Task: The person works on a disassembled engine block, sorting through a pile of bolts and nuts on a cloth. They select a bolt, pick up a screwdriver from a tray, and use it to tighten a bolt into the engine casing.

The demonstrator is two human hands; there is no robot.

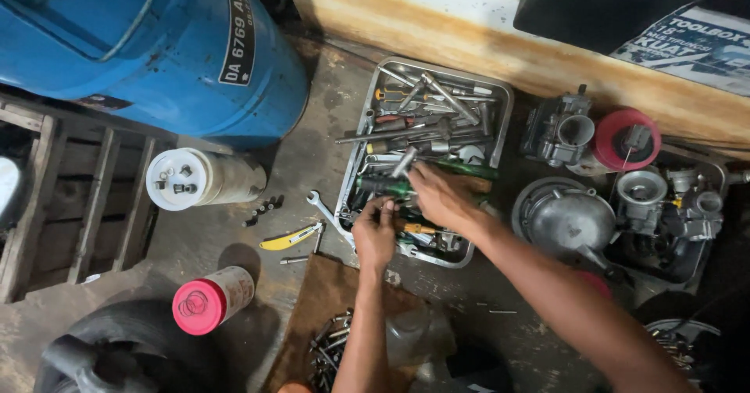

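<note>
A metal tray [500,96] full of several wrenches, sockets and screwdrivers lies on the dirty floor. Both my hands reach into its near end. My right hand [439,195] rests over the tools next to a green-handled screwdriver [383,185], its fingers bent; what it grips is hidden. My left hand [374,231] is at the tray's near left corner with fingertips pinched together on a small item that I cannot make out.
A blue motorcycle body [156,49] fills the top left. A white can [195,178], a pink-capped spray can [209,299], a spanner [322,208], a yellow-handled tool [287,239], loose bolts [332,346] on a brown cardboard, carburettors [558,131] and engine parts [566,217] lie around.
</note>
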